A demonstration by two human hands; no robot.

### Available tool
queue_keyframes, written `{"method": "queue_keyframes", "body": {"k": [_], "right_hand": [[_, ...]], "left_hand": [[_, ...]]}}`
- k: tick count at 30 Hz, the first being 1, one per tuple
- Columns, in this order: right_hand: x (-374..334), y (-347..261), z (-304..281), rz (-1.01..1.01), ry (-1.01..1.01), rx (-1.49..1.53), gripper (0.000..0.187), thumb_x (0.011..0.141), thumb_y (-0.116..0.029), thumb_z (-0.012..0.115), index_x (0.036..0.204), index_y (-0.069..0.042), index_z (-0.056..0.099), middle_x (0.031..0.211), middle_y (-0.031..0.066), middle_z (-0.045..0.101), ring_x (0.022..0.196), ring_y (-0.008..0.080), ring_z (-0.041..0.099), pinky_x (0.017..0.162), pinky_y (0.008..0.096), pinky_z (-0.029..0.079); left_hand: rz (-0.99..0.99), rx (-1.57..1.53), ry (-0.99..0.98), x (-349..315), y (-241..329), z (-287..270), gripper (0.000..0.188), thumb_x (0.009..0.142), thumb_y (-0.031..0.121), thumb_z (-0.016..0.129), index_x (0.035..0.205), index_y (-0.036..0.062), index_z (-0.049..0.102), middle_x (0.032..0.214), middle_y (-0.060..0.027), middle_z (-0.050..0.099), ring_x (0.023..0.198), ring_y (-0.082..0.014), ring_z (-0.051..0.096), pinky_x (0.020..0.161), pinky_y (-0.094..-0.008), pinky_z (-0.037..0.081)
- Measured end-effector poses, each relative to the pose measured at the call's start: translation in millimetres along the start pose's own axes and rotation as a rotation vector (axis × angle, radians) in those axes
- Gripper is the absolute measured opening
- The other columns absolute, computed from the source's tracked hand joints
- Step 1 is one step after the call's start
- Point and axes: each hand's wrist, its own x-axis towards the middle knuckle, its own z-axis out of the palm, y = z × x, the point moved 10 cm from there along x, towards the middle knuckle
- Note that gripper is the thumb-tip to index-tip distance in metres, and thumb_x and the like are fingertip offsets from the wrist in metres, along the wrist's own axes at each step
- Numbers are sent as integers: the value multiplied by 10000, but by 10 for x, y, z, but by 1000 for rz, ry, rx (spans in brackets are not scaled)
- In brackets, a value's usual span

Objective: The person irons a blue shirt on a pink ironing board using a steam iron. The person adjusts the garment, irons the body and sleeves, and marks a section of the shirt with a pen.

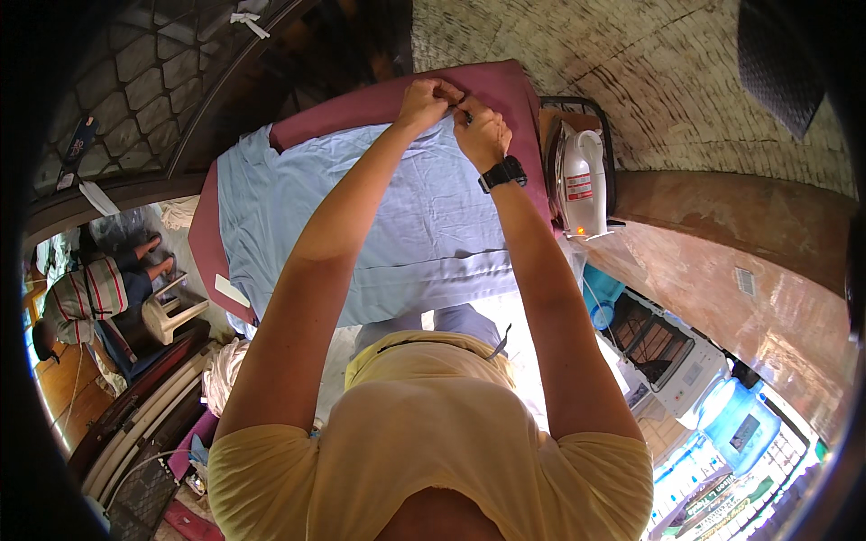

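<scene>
A light blue cloth garment (388,216) lies spread, with some wrinkles, over the maroon cover of an ironing board (492,86). Both arms reach across it to its far right part. My left hand (428,105) is closed in a pinch, its fingertips meeting those of my right hand (483,135). The right hand is closed too, with a black watch on its wrist. Something small and dark shows between the fingertips, too little to name. To the right of the board, a white iron (582,185) with a small orange light stands in a metal rest.
A dark metal grille (135,99) borders the far left. Beyond the board's left side are a person (86,293) and a beige stool (170,311). A wall ledge (722,203) runs along the right, with a blue water jug (740,428) and a white appliance (690,374) below.
</scene>
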Motion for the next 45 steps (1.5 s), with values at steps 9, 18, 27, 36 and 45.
{"method": "queue_keyframes", "body": {"k": [9, 18, 27, 36, 45], "right_hand": [[10, 378, -410, 69, 329, 567, 128, 886, -86, 649, 972, 8, 643, 832, 116, 675, 726, 190, 631, 672, 315, 498], [-858, -789, 612, 47, -344, 826, 236, 895, -96, 679, 1092, 24, 631, 974, 69, 670, 829, 108, 604, 753, 254, 503], [-485, -278, 519, -176, -103, 459, 398, 832, -187, 762, 1169, -29, 620, 1110, 105, 637, 852, 209, 615, 723, 307, 514], [388, 595, -190, -397, 93, -227, 230, 851, -199, 699, 990, -18, 670, 953, 157, 684, 882, 317, 645, 780, 407, 509], [445, 513, 117, -74, -155, -180, 388, 824, -395, 723, 913, -24, 654, 843, 181, 695, 814, 350, 680, 707, 446, 520]], "left_hand": [[129, -49, 500, -302, 73, -729, 594, 869, 291, 733, 1341, 75, 445, 1288, -133, 447, 1111, -199, 521, 846, -313, 484], [-200, -685, 94, -1927, -421, -439, 247, 911, -11, 571, 1153, 15, 529, 892, -51, 642, 787, -121, 609, 739, -243, 502], [-445, 429, 972, -3439, -2111, -3895, 251, 842, 244, 724, 829, 1, 662, 685, -156, 633, 584, -236, 576, 584, -374, 457], [-717, 950, 1053, -3591, -2676, -4594, 500, 740, 398, 789, 1058, 64, 595, 1076, -216, 617, 1004, -375, 596, 824, -481, 483], [385, 558, 376, -1391, -365, -2105, 204, 870, 152, 652, 1071, 125, 640, 1020, -88, 628, 1017, -308, 551, 882, -433, 409]]}}
